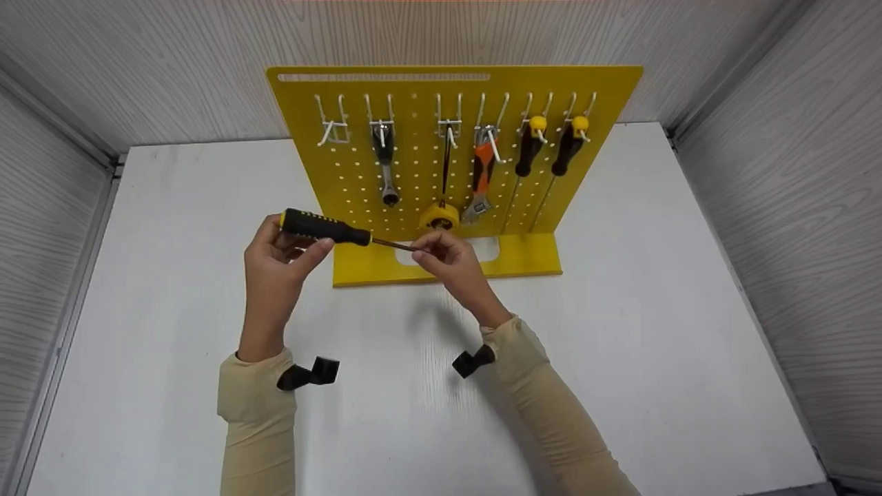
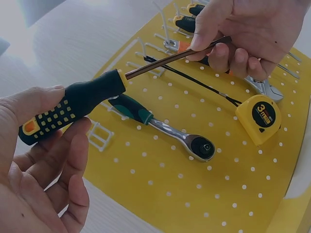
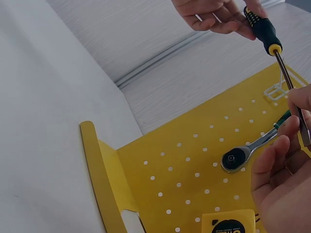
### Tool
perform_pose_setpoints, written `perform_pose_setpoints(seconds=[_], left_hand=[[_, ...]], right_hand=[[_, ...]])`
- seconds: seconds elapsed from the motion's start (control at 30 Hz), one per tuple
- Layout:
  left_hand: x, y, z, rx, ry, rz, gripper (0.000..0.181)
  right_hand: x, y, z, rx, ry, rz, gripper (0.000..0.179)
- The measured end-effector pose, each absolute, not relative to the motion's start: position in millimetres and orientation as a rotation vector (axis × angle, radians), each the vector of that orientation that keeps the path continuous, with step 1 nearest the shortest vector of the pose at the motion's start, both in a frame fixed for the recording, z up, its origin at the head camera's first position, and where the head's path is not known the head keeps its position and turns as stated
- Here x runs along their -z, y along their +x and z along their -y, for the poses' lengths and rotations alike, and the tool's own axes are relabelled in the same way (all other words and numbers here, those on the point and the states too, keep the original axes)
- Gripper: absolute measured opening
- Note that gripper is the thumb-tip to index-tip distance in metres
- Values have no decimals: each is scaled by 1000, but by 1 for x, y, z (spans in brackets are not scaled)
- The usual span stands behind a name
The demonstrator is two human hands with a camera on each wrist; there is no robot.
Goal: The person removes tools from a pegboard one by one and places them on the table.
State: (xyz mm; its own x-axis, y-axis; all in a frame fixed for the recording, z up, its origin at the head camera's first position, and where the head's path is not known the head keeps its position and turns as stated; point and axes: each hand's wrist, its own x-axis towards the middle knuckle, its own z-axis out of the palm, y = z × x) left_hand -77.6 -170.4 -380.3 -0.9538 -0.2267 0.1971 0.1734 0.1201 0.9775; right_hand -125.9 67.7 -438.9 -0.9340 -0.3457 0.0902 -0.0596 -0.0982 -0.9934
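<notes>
Yellow pegboard (image 1: 424,151) behind; screwdriver (image 2: 103,90) black-handled, yellow-dotted, slim-shafted, flat-tipped.

The screwdriver (image 2: 120,80) has a matt plastic handle (image 2: 80,102) and glossy metal shaft (image 2: 163,62).

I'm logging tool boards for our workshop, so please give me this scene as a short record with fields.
Left hand: holds the screwdriver by its handle
Right hand: pinches the shaft near its tip
Board: yellow pegboard, standing on the white table
Hanging, left to right in head view: ratchet wrench, tape measure, adjustable wrench, second screwdriver, third screwdriver
Bare hook: leftmost hook
</notes>
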Motion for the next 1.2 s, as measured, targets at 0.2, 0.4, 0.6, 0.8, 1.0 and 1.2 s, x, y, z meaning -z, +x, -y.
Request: perform_pose_setpoints(seconds=[0.2,0.4,0.6,0.8,1.0,1.2], left_hand=[[387,-75,172,1900,82,2120,31],[395,-70,174,1934,123,2133,39],[402,-68,174,1952,141,2147,43],[409,-68,174,1964,169,2152,41],[419,-67,174,1959,202,2188,39],[428,-64,174,1929,245,2225,40]], right_hand=[[445,-129,-75,2142,-443,-1984,19],[446,-128,-81,2084,-429,-2068,16],[450,-128,-89,1984,-392,-2189,17],[454,-129,-93,1918,-359,-2246,16],[457,-128,-96,1830,-378,-2323,14],[462,-127,-99,1808,-391,-2353,13]])
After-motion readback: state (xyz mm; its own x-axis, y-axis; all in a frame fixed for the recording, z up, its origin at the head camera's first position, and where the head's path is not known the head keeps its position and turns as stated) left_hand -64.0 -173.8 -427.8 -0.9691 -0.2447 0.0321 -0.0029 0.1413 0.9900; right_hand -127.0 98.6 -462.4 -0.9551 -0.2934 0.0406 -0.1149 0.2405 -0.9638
